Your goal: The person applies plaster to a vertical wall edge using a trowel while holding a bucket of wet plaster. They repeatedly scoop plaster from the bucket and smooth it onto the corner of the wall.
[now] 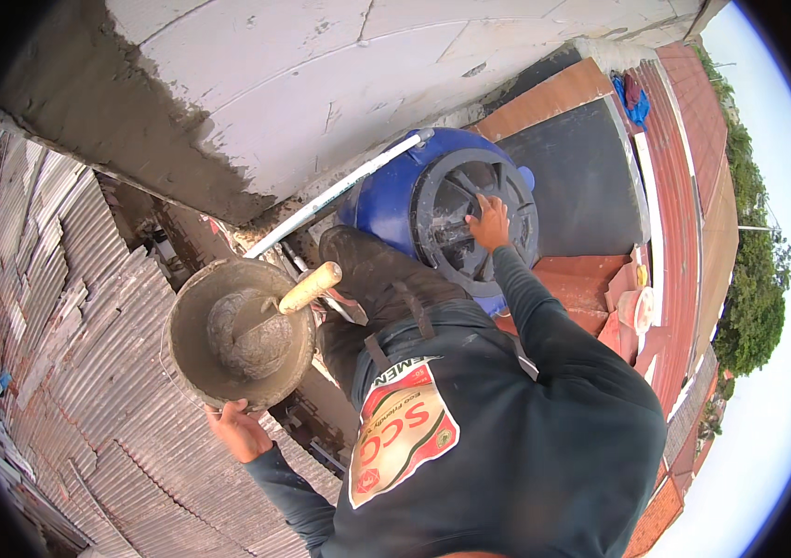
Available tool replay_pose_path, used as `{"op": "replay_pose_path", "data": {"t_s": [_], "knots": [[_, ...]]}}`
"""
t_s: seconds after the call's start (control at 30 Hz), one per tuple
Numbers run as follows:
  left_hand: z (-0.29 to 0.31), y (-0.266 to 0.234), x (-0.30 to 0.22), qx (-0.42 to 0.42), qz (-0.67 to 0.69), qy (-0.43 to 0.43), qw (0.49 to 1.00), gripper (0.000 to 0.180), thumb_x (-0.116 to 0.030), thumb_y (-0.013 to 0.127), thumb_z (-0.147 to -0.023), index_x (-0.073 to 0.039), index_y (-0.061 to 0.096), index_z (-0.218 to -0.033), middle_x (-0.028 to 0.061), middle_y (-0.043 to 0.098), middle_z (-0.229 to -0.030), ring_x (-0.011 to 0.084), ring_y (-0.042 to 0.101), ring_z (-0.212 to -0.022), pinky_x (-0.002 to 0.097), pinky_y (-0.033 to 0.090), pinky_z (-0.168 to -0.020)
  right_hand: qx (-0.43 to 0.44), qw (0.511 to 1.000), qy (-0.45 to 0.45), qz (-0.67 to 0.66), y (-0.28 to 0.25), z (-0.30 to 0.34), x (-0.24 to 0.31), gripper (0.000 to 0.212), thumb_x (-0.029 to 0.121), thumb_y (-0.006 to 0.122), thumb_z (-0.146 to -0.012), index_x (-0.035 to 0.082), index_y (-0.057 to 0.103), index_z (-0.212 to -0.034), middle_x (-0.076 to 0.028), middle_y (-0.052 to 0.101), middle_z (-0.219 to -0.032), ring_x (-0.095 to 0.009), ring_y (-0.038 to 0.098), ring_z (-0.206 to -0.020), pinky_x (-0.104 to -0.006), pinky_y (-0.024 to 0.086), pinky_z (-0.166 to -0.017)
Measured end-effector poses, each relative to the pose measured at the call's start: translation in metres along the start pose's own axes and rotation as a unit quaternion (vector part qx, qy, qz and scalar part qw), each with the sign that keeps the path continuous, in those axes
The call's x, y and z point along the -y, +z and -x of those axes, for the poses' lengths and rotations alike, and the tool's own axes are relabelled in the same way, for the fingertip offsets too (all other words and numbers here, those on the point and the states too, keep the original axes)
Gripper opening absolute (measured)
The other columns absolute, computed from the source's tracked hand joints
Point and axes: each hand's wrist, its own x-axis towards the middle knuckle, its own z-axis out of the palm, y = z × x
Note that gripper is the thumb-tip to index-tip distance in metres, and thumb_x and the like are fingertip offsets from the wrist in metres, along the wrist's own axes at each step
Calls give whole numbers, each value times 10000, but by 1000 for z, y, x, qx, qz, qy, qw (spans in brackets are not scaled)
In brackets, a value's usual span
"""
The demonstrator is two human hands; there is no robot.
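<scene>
At the lower left, my left hand (239,430) grips the rim of a mortar-caked bucket (192,367), with the fingers curled at its edge. Wet grey mortar (270,349) lies in the bottom. A trowel (310,287) leans in the bucket, its pale wooden handle sticking out over the right rim and its blade partly in the mortar. On the right, my right hand (490,223) rests on the ridged black lid (451,200) of a blue plastic tank (381,200), fingers apart and holding nothing.
A white pipe (321,200) slants beside the tank. Behind it rises a block wall (321,84), partly coated with wet render (135,121). Corrugated roofing (88,372) spreads below on the left. A dark panel (572,181) and red metal roofing (674,232) lie to the right.
</scene>
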Motion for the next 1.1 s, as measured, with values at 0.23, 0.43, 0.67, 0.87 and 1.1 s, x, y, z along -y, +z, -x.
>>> {"op": "replay_pose_path", "data": {"t_s": [0.23,0.43,0.67,0.87,1.1], "knots": [[-8,4,11,15,-3,12,1000,538,50,553,-764,-65,530,-1289,113,642,-1182,291,667,-1056,516,632,-863,-91,985,-140,-47,56,-42,58,318,185,708,-949,-14,739,-1194,-175,657,-1159,-383,582,-1114,-476,484,-995],[-6,22,42,-2,-1,2,1000,502,45,557,-771,-72,537,-1259,113,648,-1167,288,678,-1024,500,644,-812,-139,976,-161,-47,78,-51,60,187,141,672,-970,-3,747,-1063,-162,688,-1071,-359,609,-1054,-459,505,-923],[1,56,67,-15,-24,-12,1000,487,11,539,-793,-83,535,-1271,98,630,-1149,288,659,-1027,558,627,-836,-94,981,-154,-75,70,-44,68,103,109,709,-941,18,742,-976,-170,714,-941,-329,666,-912,-434,539,-818],[0,74,76,-3,-37,-40,998,511,30,547,-765,-64,544,-1268,100,649,-1152,278,683,-996,496,645,-782,136,812,-112,-556,-31,31,215,195,178,758,-1001,3,789,-1079,-40,763,-904,-75,606,-758,-268,499,-689],[-6,122,77,40,-71,-36,996,506,18,543,-733,-47,568,-1234,99,640,-1121,254,678,-959,458,659,-758,134,751,-458,-457,-75,37,249,171,116,715,-947,66,761,-1104,-100,724,-1049,-307,668,-995,-415,549,-854]]}}
